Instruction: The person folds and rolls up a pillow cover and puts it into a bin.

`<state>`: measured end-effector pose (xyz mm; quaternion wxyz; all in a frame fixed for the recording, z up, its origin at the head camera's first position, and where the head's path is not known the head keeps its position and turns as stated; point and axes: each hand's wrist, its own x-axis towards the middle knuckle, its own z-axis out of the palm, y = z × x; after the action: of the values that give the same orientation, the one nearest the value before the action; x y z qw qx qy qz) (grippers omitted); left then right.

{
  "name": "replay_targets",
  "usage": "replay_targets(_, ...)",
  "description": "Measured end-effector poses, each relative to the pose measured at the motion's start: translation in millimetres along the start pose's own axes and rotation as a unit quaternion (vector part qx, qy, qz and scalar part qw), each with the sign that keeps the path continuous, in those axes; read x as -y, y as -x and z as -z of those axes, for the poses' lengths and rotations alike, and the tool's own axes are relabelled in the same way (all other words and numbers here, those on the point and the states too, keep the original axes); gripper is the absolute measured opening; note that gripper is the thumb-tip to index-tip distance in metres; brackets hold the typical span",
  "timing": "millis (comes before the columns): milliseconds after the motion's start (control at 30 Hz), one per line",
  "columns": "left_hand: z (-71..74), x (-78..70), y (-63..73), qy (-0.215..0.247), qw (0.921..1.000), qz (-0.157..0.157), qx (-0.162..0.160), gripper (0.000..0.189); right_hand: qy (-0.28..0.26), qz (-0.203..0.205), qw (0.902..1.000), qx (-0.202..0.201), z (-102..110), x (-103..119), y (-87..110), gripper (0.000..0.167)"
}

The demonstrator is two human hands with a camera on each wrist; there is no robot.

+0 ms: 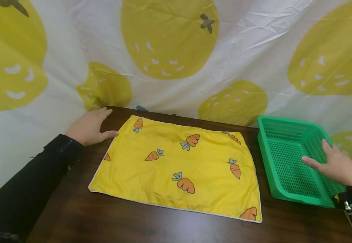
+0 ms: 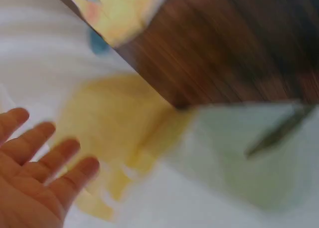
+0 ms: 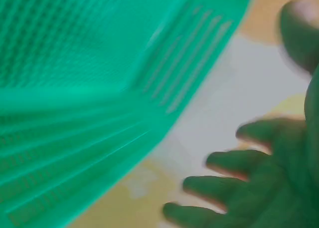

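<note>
A flat yellow pillowcase-like cloth point(image 1: 170, 165) with a carrot print and white piping lies spread on the dark wooden table point(image 1: 127, 219). My left hand point(image 1: 91, 127) is over the table's far left corner, its thumb close to the cloth's left edge; whether they touch I cannot tell. In the left wrist view that hand point(image 2: 40, 183) shows straight, spread fingers and holds nothing. To the right of the cloth stands a green plastic basket point(image 1: 267, 165). My right hand point(image 1: 341, 165) is at the basket's right side. The right wrist view shows its fingers point(image 3: 214, 188) spread, apart from the basket wall.
A white curtain point(image 1: 170, 91) with large yellow fruit shapes hangs behind the table and along its left side. Bare tabletop shows in front of the cloth. A small blue patch point(image 1: 142, 108) shows at the table's back edge.
</note>
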<state>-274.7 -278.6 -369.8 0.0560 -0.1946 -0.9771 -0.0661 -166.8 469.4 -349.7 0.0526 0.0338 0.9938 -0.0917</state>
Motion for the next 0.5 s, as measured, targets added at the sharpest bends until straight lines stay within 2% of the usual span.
replay_targets(67, -4.3, -17.7, 14.7, 0.005, 0.9994, -0.031, -0.016, 0.074, 0.019, 0.058, 0.9949, -0.08, -4.6, 25.7, 13.6, 0.099)
replay_targets(100, -7.9, -26.8, 24.8, 0.007, 0.9984, -0.052, -0.022, 0.064, 0.023, 0.095, 0.9869, -0.128, -10.1, 41.9, 22.4, 0.088)
replay_targets(167, -15.5, -46.1, 47.9, 0.017, 0.9961, -0.086, -0.016, 0.041, 0.029, 0.172, 0.9636, -0.202, -27.0, 77.5, 42.4, 0.066)
replay_targets(200, -20.6, -53.6, 59.8, 0.025, 0.9949, -0.098, -0.002, 0.034, 0.029, 0.21, 0.952, -0.221, -38.8, 94.7, 53.4, 0.054)
replay_targets(233, -26.9, -58.8, 71.2, 0.028, 0.9934, -0.11, 0.014, 0.03, 0.03, 0.244, 0.9441, -0.219, -50.8, 109.1, 64.1, 0.044)
replay_targets(267, -33.3, -62.5, 81.5, 0.034, 0.9915, -0.121, 0.032, 0.028, 0.026, 0.266, 0.9438, -0.194, -62.6, 120.8, 74.0, 0.037)
replay_targets(333, -46.5, -64.7, 98.4, 0.04, 0.989, -0.124, 0.069, 0.028, 0.015, 0.278, 0.9546, -0.106, -85.4, 134.5, 88.5, 0.026)
replay_targets(433, -63.1, -60.4, 115.0, 0.04, 0.9872, -0.113, 0.105, 0.032, 0.03, 0.211, 0.9769, 0.013, -110.5, 132.4, 96.8, 0.021)
replay_targets(500, -71.0, -56.2, 120.7, 0.04, 0.9873, -0.105, 0.113, 0.032, 0.04, 0.163, 0.9843, 0.056, -121.7, 121.2, 95.0, 0.023)
